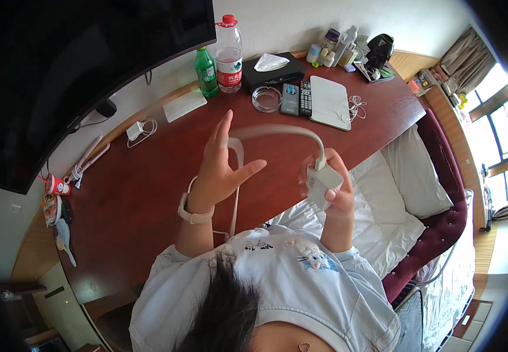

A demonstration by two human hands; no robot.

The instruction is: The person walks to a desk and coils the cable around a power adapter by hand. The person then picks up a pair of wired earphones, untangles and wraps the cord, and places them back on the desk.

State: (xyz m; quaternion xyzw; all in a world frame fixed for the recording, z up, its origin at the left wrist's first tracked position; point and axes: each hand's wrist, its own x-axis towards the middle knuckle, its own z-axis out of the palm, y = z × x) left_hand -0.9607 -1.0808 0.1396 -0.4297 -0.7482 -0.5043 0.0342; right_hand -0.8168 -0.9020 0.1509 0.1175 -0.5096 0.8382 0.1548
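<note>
My right hand (340,186) grips a white charger block (323,183) above the near right edge of the desk. A white cable (289,130) is plugged into the block's top. It arcs leftward, blurred by motion, past my left hand and hangs down toward my lap. My left hand (226,161) is raised over the desk with fingers stretched up and the thumb held apart. The cable runs right beside that palm; whether it touches the skin I cannot tell. A pale watch (194,212) is strapped round my left wrist.
On the red-brown desk (142,205) lie a second white charger (135,131), a glass ashtray (267,100), remotes (305,98) and a silver laptop (330,102). Two bottles (228,58) stand by a tissue box (272,71). A monitor (89,64) looms left; a bed (377,199) adjoins on the right.
</note>
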